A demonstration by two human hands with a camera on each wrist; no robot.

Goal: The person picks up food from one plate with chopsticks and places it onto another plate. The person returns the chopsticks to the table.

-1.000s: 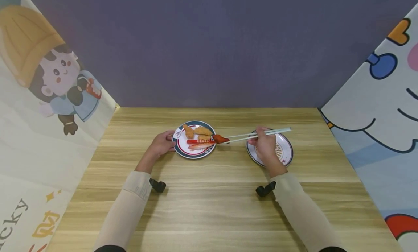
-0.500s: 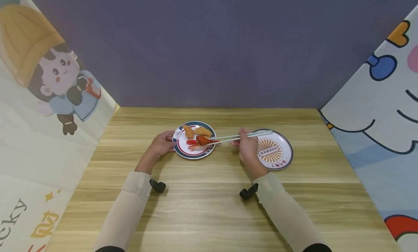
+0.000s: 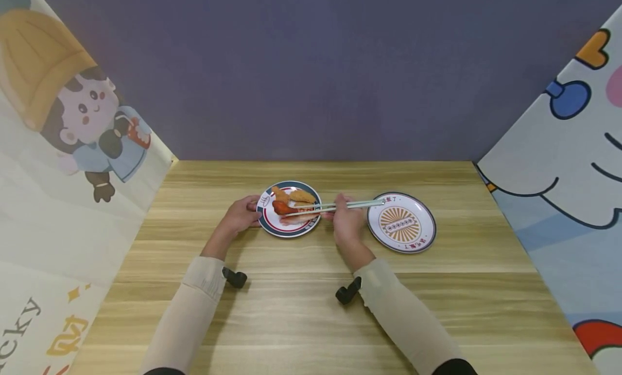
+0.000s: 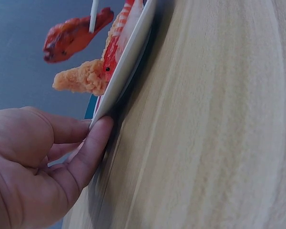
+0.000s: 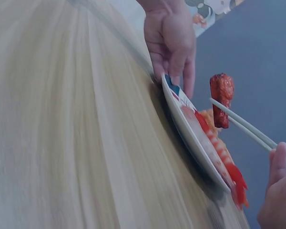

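My left hand [image 3: 240,213] pinches the left rim of a plate [image 3: 264,224] with a dark teal border, thumb on one side and fingers on the other in the left wrist view. Fried chicken pieces [image 3: 302,196], a red-striped shrimp [image 5: 214,143] and a pale pink slice [image 3: 296,219] lie on that plate. My right hand [image 3: 347,224] holds a pair of pale green chopsticks [image 3: 359,204]. Between their tips is a reddish-brown chicken drumstick [image 4: 76,36], held up above the food, as both wrist views show.
A second white plate [image 3: 423,224] with a sunburst print stands on the wooden table [image 3: 301,310], just right of my right hand. A dark wall [image 3: 320,83] rises behind the table, and printed panels [image 3: 568,164] flank it.
My right hand has moved left, away from the sunburst plate, carrying the drumstick in the chopsticks from the right rim of the teal-edged plate to above its food. My left hand stays put.
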